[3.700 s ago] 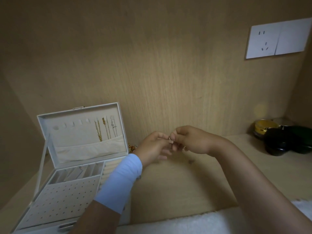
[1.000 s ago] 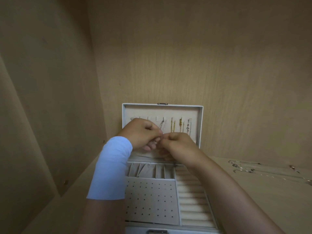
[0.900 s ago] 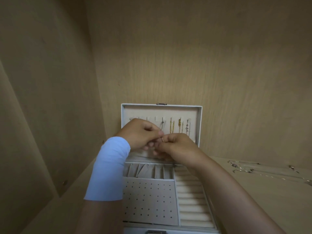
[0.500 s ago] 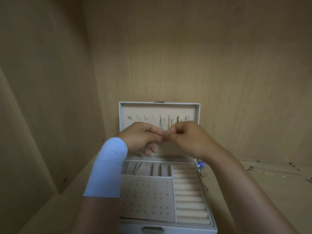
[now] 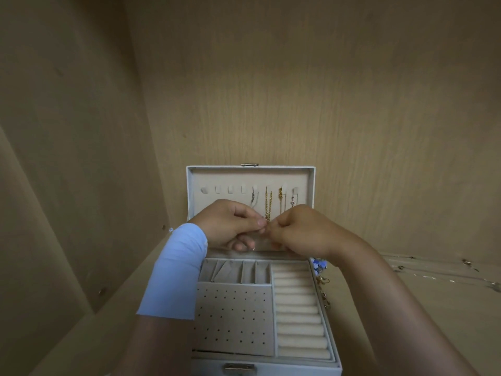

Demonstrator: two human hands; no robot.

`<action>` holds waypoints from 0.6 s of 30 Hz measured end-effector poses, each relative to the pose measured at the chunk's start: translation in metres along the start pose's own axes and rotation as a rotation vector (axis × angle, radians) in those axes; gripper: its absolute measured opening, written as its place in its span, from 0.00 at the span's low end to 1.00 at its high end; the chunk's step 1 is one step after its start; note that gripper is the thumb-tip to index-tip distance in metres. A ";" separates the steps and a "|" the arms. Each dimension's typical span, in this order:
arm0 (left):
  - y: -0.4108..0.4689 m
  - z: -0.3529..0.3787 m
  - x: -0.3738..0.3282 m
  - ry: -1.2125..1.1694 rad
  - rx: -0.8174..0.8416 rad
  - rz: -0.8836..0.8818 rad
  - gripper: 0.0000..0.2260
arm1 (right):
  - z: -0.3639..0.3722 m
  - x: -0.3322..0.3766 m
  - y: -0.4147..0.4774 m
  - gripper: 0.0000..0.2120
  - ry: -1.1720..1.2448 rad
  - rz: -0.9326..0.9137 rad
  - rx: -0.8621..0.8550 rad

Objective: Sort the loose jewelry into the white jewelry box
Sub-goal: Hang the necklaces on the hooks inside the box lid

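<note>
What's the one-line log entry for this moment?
left hand, right hand: pinching small piece together over white jewelry box | lid: open, chains hung

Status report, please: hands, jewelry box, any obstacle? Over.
Left hand and right hand both pinch one small piece, too small to identify. Box open, chains hang in lid. Loose jewelry lies right of box, nothing blocking it.

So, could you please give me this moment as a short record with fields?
Box: white jewelry box, open, lid upright
Lid: chains hang from the right-hand hooks; left-hand hooks bare
Tray: ring rolls and earring panel look unfilled
Left hand: pinches a small piece, too small to identify
Right hand: pinches the same small piece, in front of the lid
Loose: loose chains and earrings lie on the shelf, right of the box
</note>
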State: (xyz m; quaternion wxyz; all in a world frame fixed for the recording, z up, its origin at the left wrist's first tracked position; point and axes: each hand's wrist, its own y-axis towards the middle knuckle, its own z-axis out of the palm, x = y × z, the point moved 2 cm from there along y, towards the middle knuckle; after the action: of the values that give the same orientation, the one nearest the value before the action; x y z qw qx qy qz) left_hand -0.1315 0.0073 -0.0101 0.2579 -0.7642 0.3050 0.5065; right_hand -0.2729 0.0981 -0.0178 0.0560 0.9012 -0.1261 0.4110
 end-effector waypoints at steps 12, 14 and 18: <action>-0.005 -0.012 -0.007 0.209 -0.119 0.099 0.03 | 0.012 0.006 0.000 0.09 0.219 -0.077 -0.166; -0.004 -0.015 -0.003 0.250 -0.181 0.086 0.04 | 0.006 0.009 -0.002 0.08 0.205 -0.098 -0.225; -0.002 -0.017 0.003 0.411 -0.218 0.035 0.06 | -0.004 0.016 -0.001 0.07 0.275 -0.153 -0.331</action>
State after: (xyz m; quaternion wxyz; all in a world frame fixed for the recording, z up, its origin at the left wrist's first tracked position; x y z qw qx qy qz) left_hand -0.1191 -0.0037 -0.0067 0.0976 -0.8693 0.3077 0.3744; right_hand -0.2655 0.0966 -0.0033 0.2506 0.8222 -0.1143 0.4981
